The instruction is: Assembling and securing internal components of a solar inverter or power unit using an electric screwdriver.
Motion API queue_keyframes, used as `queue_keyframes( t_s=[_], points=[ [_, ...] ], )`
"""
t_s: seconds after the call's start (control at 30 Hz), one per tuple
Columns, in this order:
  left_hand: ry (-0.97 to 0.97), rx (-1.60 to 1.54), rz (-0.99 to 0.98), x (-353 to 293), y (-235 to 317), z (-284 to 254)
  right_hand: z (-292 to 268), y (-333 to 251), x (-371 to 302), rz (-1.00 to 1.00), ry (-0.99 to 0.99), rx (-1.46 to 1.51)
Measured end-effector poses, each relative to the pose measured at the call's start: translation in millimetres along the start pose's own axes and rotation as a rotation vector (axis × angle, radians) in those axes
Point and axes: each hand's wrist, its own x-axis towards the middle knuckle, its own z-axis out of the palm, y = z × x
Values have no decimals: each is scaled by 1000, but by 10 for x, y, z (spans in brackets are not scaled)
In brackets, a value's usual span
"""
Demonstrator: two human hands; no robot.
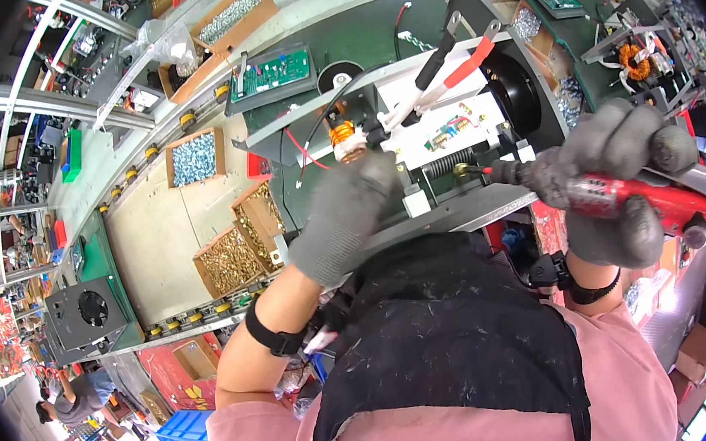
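Observation:
My right hand (pixel 612 185), in a grey glove, grips a red power screwdriver (pixel 670 209). Its bit points left, its tip beside a dark ribbed cylinder (pixel 448 164) in the open metal chassis (pixel 497 203). My left hand (pixel 347 208), also gloved, is closed at the chassis's near left side, just below a copper-wound coil (pixel 342 133). What its fingers hold, if anything, is hidden. Red and black cables (pixel 467 64) with ring terminals rise over the white board (pixel 468 126). A black round fan (pixel 513 87) sits at the chassis's right end.
Left of the chassis stand cardboard boxes of brass-coloured screws (pixel 231 263) and a box of silver screws (pixel 196 158). A green circuit board (pixel 271 72) lies behind. Another unit with an orange coil (pixel 634 62) stands far right. Yellow rollers (pixel 155 331) line the bench edge.

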Motion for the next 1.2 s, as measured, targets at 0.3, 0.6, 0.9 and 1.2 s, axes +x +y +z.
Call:
queue_keyframes(
  t_s=[0.3, 0.6, 0.9, 1.2],
  points=[
    [588, -209, 23, 796, 173, -237, -496, -107, -19, -64, 227, -150],
    [568, -295, -129, 1107, 75, -273, -730, 104, 30, -79, 375, -207],
    [317, -904, -549, 1184, -352, -781, -754, 360, 5, -37, 407, -200],
    [1046, 513, -56, 1115, -473, -651, -765, 250, 0, -76, 410, -187]
  ],
)
